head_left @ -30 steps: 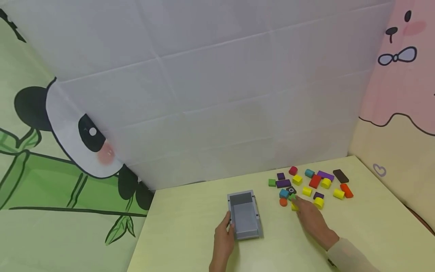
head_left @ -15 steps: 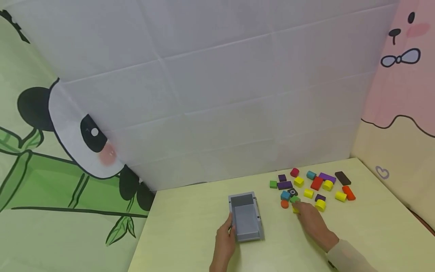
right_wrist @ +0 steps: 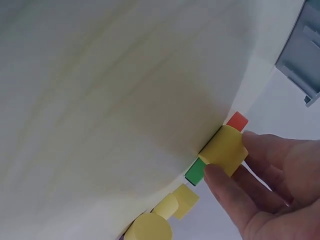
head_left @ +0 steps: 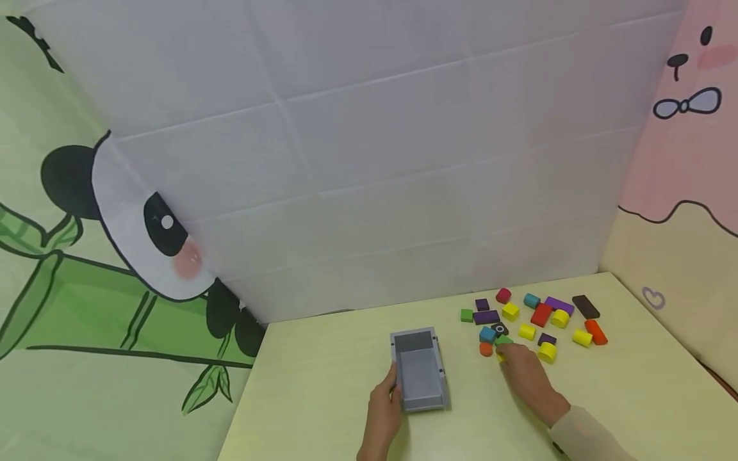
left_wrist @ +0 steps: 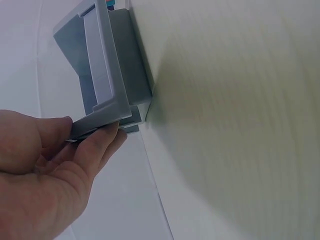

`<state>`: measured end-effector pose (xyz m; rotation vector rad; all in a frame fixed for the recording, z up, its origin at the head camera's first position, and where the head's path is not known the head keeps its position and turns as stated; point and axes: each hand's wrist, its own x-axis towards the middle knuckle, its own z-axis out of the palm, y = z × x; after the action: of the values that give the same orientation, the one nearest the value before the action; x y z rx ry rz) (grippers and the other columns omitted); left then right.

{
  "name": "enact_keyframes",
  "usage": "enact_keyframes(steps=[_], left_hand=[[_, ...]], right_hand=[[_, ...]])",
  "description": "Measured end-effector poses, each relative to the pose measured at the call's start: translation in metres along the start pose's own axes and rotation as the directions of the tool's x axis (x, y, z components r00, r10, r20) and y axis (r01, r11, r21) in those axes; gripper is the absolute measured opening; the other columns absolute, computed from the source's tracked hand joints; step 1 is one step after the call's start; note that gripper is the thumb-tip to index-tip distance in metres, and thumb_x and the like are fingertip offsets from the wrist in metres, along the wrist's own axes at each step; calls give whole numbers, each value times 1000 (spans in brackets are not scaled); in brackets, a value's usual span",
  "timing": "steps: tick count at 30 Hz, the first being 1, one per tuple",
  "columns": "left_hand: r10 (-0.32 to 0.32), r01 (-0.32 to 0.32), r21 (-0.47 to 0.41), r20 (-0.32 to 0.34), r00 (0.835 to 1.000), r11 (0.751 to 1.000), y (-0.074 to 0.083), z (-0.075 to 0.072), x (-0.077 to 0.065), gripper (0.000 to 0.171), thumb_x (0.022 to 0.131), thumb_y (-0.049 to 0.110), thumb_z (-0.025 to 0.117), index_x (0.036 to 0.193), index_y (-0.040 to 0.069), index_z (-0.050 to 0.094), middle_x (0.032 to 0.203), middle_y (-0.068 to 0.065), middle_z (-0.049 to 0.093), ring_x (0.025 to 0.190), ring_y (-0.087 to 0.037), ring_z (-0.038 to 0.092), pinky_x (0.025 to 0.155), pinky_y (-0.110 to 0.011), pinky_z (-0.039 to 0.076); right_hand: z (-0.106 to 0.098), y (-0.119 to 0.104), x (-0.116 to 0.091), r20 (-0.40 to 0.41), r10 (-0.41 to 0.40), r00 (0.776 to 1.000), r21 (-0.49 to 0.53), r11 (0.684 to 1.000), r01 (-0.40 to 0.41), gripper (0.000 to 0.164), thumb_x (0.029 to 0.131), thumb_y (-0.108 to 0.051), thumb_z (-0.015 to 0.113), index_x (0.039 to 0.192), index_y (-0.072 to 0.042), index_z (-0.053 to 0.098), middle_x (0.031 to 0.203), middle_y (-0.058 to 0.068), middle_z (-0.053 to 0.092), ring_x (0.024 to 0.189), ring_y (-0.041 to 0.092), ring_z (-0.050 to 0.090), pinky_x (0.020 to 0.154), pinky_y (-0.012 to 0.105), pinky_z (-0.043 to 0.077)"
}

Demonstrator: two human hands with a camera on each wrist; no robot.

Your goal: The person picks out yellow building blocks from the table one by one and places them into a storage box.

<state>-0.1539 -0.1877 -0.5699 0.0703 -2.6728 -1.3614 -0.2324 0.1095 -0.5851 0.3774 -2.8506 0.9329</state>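
Note:
My left hand (head_left: 383,410) grips the left rim of a grey open-topped box (head_left: 421,404); in the left wrist view, the thumb lies over the rim of the box (left_wrist: 132,60) and the fingers are beneath it. On the right, my right hand (head_left: 527,374) pinches a yellow rounded block (right_wrist: 225,150) low at the tabletop, mostly hidden by the fingers in the head view. Right by it lie a green block (head_left: 503,340), an orange round block (head_left: 486,349) and a blue block (head_left: 487,334).
Several more coloured blocks spread over the right of the table (head_left: 323,384), among them a red one (head_left: 541,315), a long purple one (head_left: 486,317) and a dark brown one (head_left: 586,307). A white wall sheet (head_left: 369,192) rises behind the table.
The head view has shifted slightly, so the scene sits a little further right and down. My left hand stays on the box; the right fingers have drawn back slightly, showing more of the green block.

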Motion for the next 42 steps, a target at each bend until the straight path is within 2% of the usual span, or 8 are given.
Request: enact_keyframes(steps=[5, 12, 21, 29, 42], left_hand=[[5, -5, -6, 10, 1000, 1000, 0, -1, 1, 50, 104, -5, 56, 154, -8, 46, 154, -27, 51, 142, -46, 51, 116, -58, 44], [31, -31, -8, 16, 999, 999, 1, -2, -1, 49, 106, -7, 51, 154, -11, 44, 154, -29, 49, 142, -46, 50, 115, -57, 44], [24, -24, -6, 15, 1000, 1000, 4, -3, -3, 48, 105, -8, 51, 153, -12, 44, 152, -31, 50, 140, -48, 51, 115, -58, 44], [48, -49, 9, 19, 999, 999, 1, -1, -3, 48, 105, -9, 51, 153, -12, 44, 153, -30, 49, 140, -47, 52, 115, -56, 45], [44, -45, 2, 13, 999, 999, -1, 1, -3, 49, 105, -10, 50, 153, -12, 43, 154, -30, 49, 140, -47, 51, 114, -56, 45]], right_hand=[[1, -1, 1, -4, -2, 1000, 6, 1000, 2, 23, 88, 13, 74, 110, 8, 75, 98, 16, 75, 86, 30, 69, 84, 52, 65], [-4, -5, 1, 25, 9, 1000, 16, 1000, -10, 26, 88, 12, 76, 114, 9, 75, 107, 21, 76, 97, 38, 71, 92, 58, 62], [-12, -24, 5, 52, 23, 998, 31, 999, -24, 30, 90, 9, 76, 120, 9, 74, 118, 24, 75, 111, 45, 70, 99, 61, 59], [-17, -41, 1, -41, -63, 997, 57, 996, 65, 29, 87, 7, 81, 116, 5, 76, 112, 19, 77, 110, 43, 71, 100, 62, 58], [-23, -77, 3, -122, -133, 984, 66, 988, 141, 28, 86, 8, 81, 113, 0, 78, 115, 17, 78, 111, 39, 73, 98, 57, 61]])
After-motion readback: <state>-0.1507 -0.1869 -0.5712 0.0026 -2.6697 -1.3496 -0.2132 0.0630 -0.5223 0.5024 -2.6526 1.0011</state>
